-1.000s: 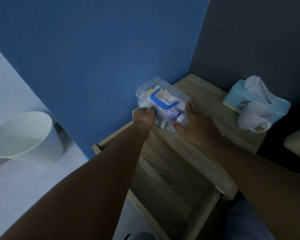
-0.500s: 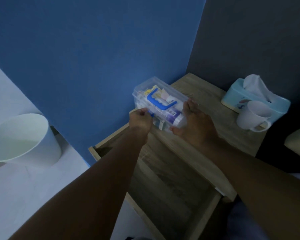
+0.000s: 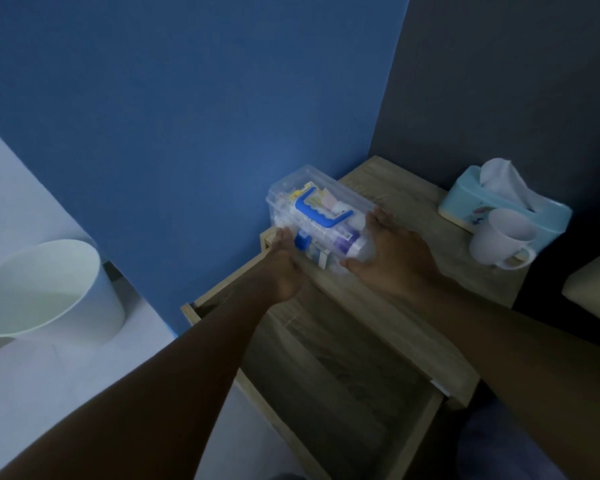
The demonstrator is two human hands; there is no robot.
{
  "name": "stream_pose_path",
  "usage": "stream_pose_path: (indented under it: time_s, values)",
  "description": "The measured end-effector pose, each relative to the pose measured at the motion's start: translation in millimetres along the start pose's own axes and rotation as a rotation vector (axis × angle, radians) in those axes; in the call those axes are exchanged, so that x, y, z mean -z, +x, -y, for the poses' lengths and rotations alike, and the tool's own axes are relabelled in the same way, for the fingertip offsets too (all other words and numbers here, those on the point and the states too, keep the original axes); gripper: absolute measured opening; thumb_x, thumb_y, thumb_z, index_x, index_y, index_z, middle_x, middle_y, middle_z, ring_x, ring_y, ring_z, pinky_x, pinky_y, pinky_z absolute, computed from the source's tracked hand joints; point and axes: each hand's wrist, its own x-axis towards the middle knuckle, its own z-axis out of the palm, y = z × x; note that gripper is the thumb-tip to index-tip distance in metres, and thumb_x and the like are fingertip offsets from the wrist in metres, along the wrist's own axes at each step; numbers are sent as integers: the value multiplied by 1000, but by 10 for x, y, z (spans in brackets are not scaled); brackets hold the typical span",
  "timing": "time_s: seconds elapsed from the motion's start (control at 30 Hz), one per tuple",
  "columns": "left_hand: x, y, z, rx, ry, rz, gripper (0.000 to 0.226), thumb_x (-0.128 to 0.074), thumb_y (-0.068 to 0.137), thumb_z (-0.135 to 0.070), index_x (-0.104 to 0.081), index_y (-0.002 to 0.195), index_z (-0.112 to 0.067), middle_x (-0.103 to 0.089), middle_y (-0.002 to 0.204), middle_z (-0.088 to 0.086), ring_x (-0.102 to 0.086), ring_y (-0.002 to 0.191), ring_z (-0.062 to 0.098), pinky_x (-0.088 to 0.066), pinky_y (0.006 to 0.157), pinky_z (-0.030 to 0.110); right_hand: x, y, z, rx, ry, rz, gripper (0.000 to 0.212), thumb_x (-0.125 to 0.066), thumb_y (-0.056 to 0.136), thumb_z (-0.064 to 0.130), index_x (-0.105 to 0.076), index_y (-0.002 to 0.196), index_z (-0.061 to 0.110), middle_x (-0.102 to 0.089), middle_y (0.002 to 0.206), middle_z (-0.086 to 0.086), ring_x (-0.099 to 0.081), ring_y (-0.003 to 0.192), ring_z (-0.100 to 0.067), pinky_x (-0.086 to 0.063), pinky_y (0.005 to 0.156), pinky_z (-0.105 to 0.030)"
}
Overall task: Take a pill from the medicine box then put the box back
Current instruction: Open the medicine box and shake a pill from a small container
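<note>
One white mug (image 3: 503, 239) is seen touching one light-blue tissue box (image 3: 506, 204) at the far right of the wooden nightstand (image 3: 416, 216); one white bin (image 3: 45, 289) is set on the floor to the left. The pulled-out drawer (image 3: 343, 382) below appears bare. The clear medicine box (image 3: 317, 216), packed with packets and a bottle under its blue handle (image 3: 321, 211), is placed at the nightstand's left edge against the blue wall (image 3: 187, 116). It is clasped at both ends: left hand (image 3: 284, 263) curled, right hand (image 3: 392, 251) spread.

Mug (image 3: 499, 239) touching tissue box (image 3: 506, 206); bin (image 3: 49, 292) on floor.
</note>
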Motion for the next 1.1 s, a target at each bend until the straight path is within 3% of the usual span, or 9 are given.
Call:
stream_pose_path:
  time_s: [0.1,0.2,0.33,0.47,0.6,0.73,0.8,0.97,1.1]
  values:
    - [64,-18,-63,37,4,-37,78,-45,96,-9,6,155,-4,10,165,10,7,153,21,0,120,27,154,-20,-11,-8,116,-49,82,-53,80,67,-34,148,26,-46,151,-5,-50,133,-28,-48,103,-44]
    - [75,3,-162,-26,74,-95,81,-45,94,-8,8,155,-5,14,164,12,12,152,24,0,121,31,327,-3,-52,38,280,-218,57,-54,84,53,-49,135,28,-68,123,-2,-66,108,-27,-56,89,-43]
    - [54,282,-240,-164,267,-132,85,-51,91,-14,5,155,-3,13,164,16,9,153,29,-2,124,40,455,292,-250,143,296,-507,44,-55,92,18,-58,135,8,-64,134,-12,-62,122,-28,-50,101,-40]
    - [-42,283,-173,-157,434,-69,95,-55,86,-15,10,154,-5,15,164,14,11,152,30,-1,122,42,408,456,-406,245,187,-621,37,-49,93,-5,-62,128,-4,-61,135,-20,-55,131,-32,-44,110,-37]
    - [-4,226,-184,-164,553,-97,95,-54,84,-16,9,154,-3,11,164,17,7,152,33,-3,123,42,398,560,-475,92,97,-566,53,-54,86,-12,-52,138,-3,-53,144,-18,-53,132,-32,-36,112,-30]
    - [61,215,-203,-159,586,-59,89,-49,87,-16,8,154,-2,11,164,18,7,152,33,-1,124,42,315,760,-600,-106,-54,-351,76,-61,87,-2,-24,153,0,-28,159,-20,-26,147,-32,-20,121,-34]
    - [60,210,-189,-156,563,-45,91,-51,87,-15,9,154,-3,13,164,16,9,152,33,-1,124,42,235,813,-650,-153,-79,-292,78,-59,89,1,-17,154,-2,-19,162,-20,-15,152,-32,-13,124,-36]
    - [42,205,-157,-184,504,-79,92,-52,86,-11,9,155,-6,14,164,13,10,152,31,1,122,39,128,873,-634,-222,-20,-309,80,-57,85,1,-17,153,-4,-13,164,-18,-6,153,-33,-11,122,-38]
    - [29,204,-158,-182,499,-88,88,-48,88,-10,9,155,-5,14,164,14,10,152,31,0,124,40,58,842,-656,-249,239,-298,72,-50,85,-1,-24,151,-5,-16,163,-18,-8,153,-33,-12,122,-38]
